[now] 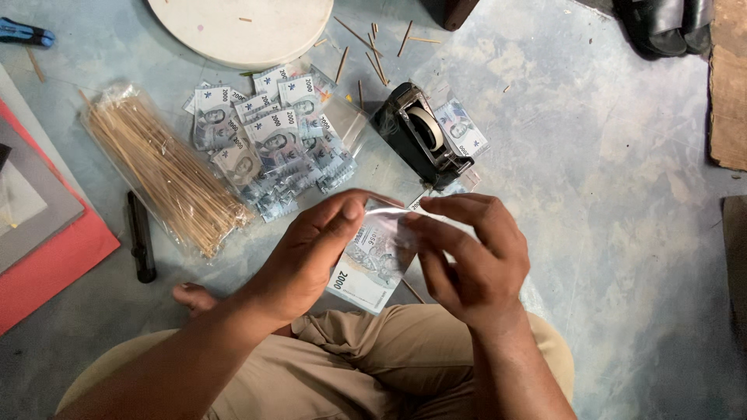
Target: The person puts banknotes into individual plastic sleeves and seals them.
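Observation:
My left hand and my right hand together hold a grey-blue banknote inside a clear plastic sleeve, above my lap. The left thumb presses the sleeve's top edge. The right fingers pinch its upper right corner. Just beyond the hands, a black tape dispenser with a white tape roll stands on the floor, with one wrapped banknote leaning at its right side. To the left of it lies a pile of wrapped banknotes.
A clear bag of wooden skewers lies at the left, with a black pen beside it. Loose skewers are scattered near a round white board. Red and grey sheets lie at far left, cardboard at right.

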